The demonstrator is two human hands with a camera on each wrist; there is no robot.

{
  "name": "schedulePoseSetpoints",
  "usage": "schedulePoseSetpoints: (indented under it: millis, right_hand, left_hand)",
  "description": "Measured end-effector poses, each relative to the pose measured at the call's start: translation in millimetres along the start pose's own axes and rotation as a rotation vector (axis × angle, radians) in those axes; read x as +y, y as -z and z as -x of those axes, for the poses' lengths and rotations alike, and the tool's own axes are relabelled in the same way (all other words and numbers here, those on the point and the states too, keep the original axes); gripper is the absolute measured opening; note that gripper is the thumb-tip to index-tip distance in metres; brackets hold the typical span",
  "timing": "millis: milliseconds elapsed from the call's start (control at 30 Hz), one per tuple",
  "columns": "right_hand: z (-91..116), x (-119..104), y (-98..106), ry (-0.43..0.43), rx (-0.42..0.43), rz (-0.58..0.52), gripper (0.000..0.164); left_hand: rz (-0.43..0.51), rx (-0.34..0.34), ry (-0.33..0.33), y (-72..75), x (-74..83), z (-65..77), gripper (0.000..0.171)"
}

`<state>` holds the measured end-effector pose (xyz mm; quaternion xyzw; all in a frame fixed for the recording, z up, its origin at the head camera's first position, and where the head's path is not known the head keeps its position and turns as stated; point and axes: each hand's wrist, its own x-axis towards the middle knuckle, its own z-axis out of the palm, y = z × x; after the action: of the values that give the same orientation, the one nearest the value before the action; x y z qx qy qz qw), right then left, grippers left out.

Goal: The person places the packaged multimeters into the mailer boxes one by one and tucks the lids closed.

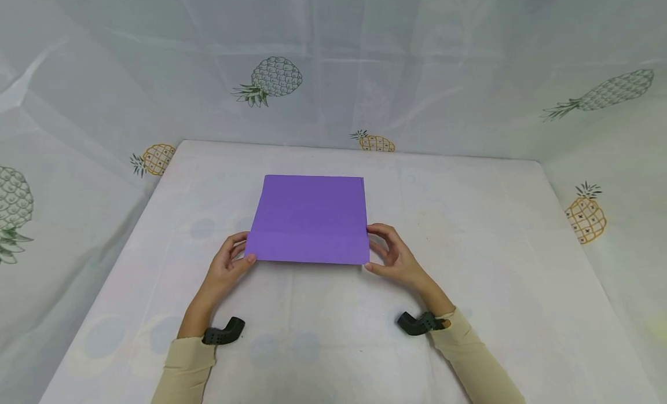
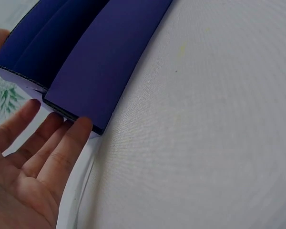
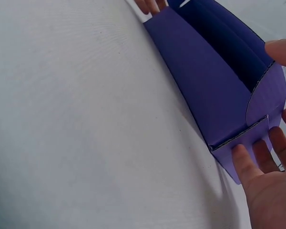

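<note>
A purple paper sheet [image 1: 311,217] lies on the white table [image 1: 469,230], its near strip folded over into a loose, raised flap [image 2: 93,62]. My left hand [image 1: 229,259] is at the flap's left end, with straight fingertips [image 2: 81,126] touching the near corner and the thumb further along the edge. At the flap's right end is my right hand [image 1: 391,254]. Its fingertips [image 3: 240,155] lie against the paper's lower edge [image 3: 238,143] and its thumb sits at the upper fold. Both palms are spread.
A pale cloth with pineapple prints [image 1: 276,79] hangs as walls behind and to both sides of the table. A black camera mount [image 1: 224,331] sits on each wrist. Bare tabletop surrounds the paper.
</note>
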<state>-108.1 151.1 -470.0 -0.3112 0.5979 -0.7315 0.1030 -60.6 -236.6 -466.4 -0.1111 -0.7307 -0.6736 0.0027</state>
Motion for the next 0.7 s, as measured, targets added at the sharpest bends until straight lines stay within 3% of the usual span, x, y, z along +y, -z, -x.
schedulePoseSetpoints:
  millis: [300,700]
  right_hand:
    - [0.4,2.7,0.4,-0.032,-0.041,0.072,0.083]
    - [3.5,3.1,0.4,-0.062,-0.056,0.145,0.075]
  left_hand:
    - [0.002,-0.022,-0.030,1.3,-4.0,-0.8,0.071]
    - [0.058,-0.085,-0.065,0.4,-5.1,-2.1,0.067]
